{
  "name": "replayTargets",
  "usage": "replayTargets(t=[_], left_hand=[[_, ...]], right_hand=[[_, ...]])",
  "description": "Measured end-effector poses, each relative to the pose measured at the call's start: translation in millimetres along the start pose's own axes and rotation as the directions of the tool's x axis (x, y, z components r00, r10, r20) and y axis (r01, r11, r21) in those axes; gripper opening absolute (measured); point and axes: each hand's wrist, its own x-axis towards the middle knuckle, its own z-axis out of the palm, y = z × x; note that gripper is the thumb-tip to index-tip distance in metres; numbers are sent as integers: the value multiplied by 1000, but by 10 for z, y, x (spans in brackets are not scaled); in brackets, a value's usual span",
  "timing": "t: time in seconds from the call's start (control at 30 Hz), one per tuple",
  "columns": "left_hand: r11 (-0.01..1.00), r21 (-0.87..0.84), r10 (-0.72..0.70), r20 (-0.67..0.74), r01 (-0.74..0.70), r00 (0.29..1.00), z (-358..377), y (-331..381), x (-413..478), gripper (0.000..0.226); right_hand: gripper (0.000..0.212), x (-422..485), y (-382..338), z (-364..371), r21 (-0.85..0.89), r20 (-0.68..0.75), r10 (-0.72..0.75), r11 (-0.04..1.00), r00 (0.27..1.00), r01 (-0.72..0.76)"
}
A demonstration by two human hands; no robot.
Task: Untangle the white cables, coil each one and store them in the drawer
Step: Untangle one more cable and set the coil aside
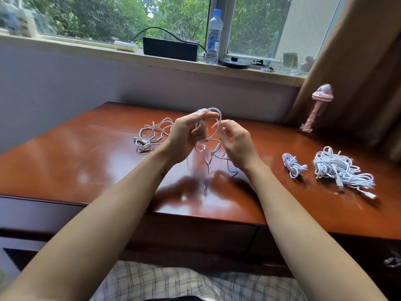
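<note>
Fig.: L hand [184, 135] & R hand [235, 141] are each pinching the white cable [213, 127] above the desk [86, 161], keeping its loop raised, prob. so tangles hang free; bundles [334, 168] are waiting at right.

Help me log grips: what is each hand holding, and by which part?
One white cable: left hand grips its raised loop, right hand pinches the loop's right strand.

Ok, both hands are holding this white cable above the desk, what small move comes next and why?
Probably the right hand should draw its pinched strand round the left hand for another turn: the cable already loops over its fingers, and a kinked tail hangs loose below.
</note>
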Motion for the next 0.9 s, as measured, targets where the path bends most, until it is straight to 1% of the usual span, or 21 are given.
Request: replayTargets(t=[0.03,0.13,0.23,0.3,0.37,0.43,0.47,0.57,0.63,0.73,0.9], left_hand=[[1000,3,-6,-11,6,1000,-12,2,7,30],[1000,12,-23,-32,24,999,-24,0,21,31],[997,-60,-55,-65,51,996,4,16,20,33],[989,-133,-74,-87,62,993,17,26,35,36],[976,-208,-82,-107,58,991,16,31,53,36],[959,-278,-84,-116,49,990,-5,41,69,33],[948,-316,-87,-123,44,989,-20,49,75,31],[913,-407,-73,-148,7,986,-67,66,95,24],[915,-403,-60,-168,-13,984,-76,56,110,25],[928,-371,-47,-216,-38,975,-89,29,133,32],[944,-325,-29,-258,-59,966,-72,2,140,38]], right_hand=[[16,-2,1,5,-27,23,-6,1000,1000,7],[33,-2,-8,-9,-113,64,-12,993,998,20],[33,3,-36,-16,-100,39,-26,994,999,30],[28,8,-52,17,-51,-3,-14,999,1000,14],[24,8,-83,69,66,-19,62,996,998,-60],[25,10,-119,103,209,24,188,960,982,-188],[26,12,-132,117,261,58,224,937,973,-231],[29,-2,-174,130,312,129,243,910,961,-272],[34,-9,-173,128,328,162,265,894,950,-305],[41,-16,-175,131,314,211,279,888,937,-335],[39,-28,-143,120,246,259,255,915,932,-319]])
